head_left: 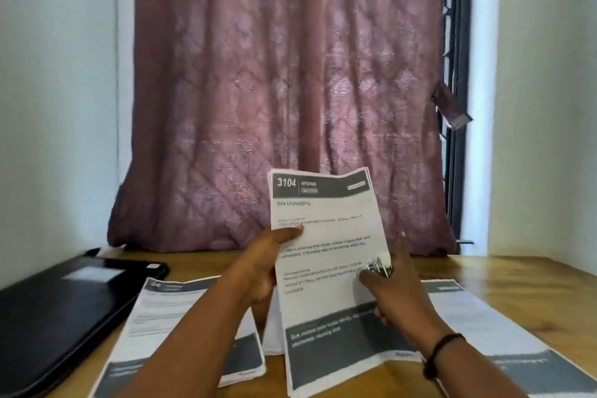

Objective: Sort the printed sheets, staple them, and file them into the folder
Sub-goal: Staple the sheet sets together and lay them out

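A stack of printed sheets (326, 245) headed "3104 Kitchen" stands upright on the wooden table (517, 271), its lower edge near the front. My left hand (268, 258) grips its left edge, thumb on the front page. My right hand (394, 287) holds a small silver stapler (379, 266) against the stack's right edge. Another pile of printed sheets (168, 313) lies flat to the left, and a third pile (484, 323) lies flat to the right. The black folder (58, 317) lies shut at the far left of the table.
A mauve curtain (284, 90) hangs behind the table, reaching its back edge. White walls close in on both sides. A black phone-like object (142, 268) lies on the folder's far end. A dark band circles my right wrist (442, 352).
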`<state>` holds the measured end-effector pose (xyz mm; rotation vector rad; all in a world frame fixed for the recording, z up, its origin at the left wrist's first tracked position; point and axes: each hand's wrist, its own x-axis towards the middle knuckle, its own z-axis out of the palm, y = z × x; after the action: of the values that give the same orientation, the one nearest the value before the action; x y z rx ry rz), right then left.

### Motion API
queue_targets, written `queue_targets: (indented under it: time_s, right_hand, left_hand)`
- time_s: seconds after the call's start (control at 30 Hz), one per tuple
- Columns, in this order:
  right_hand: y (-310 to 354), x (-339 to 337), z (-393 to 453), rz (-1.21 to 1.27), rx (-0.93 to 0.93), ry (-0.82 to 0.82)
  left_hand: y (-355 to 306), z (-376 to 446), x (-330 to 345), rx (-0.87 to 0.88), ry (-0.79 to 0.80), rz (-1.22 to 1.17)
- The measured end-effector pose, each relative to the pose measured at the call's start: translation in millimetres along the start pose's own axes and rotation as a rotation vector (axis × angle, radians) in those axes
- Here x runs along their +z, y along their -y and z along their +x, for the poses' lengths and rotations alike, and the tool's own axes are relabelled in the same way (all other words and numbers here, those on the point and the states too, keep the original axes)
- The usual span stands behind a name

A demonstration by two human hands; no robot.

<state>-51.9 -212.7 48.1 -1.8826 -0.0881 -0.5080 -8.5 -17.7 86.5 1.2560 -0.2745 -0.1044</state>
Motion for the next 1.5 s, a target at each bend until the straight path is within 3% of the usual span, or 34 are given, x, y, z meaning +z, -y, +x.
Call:
queue_targets:
  time_s: [0.4,0.6,0.67,0.77,0.9,0.97,1.1,1.2,1.4,1.5]
  right_hand:
    - [9.9,11.5,-13.8,0.233,-0.001,-0.28]
    - [-18.0,11.5,-23.3,0.043,0.17,-0.128]
    - [-25.8,12.8,-26.8,0.027,0.183,-0.107]
    - [-23.4,8.4,-24.8,0.01,0.143,-0.162]
    - [0.9,-19.4,-7.2,0.02,-0.02,-0.234]
    - [16.9,-37.8,4.4,-0.086,-0.098,-0.153]
    - [31.3,-68.5,32.0,-0.333,-0.101,0.062]
    - [32.7,-74.3,50.1,-0.436,-0.115,0.173]
    - [23.6,-46.7,79.8,-0.668,-0.08,0.37]
    - [7.4,-26.8,92.9,-0.823,-0.133,0.382]
  left_hand:
    - [-14.4,-6.2,5.0,0.225,-0.065,0.043]
    - [23.5,-5.9,5.6,0.075,-0.008,0.213]
    - [33.9,-7.5,4.2,0.075,-0.054,0.182]
    - [27.6,-9.1,1.8,0.042,-0.104,0.054]
    - [10.9,-18.0,-0.3,0.011,-0.036,0.003]
    - [0.9,-24.6,-8.7,0.081,-0.027,0.054]
    - [-27.1,-34.6,-47.6,0.27,-0.165,0.118]
    - [-19.1,-39.7,-71.1,0.279,-0.103,0.253]
    - [37.9,-54.9,-83.4,0.035,0.113,0.415]
    - [50.3,-62.3,-81.0,-0.153,0.121,0.218]
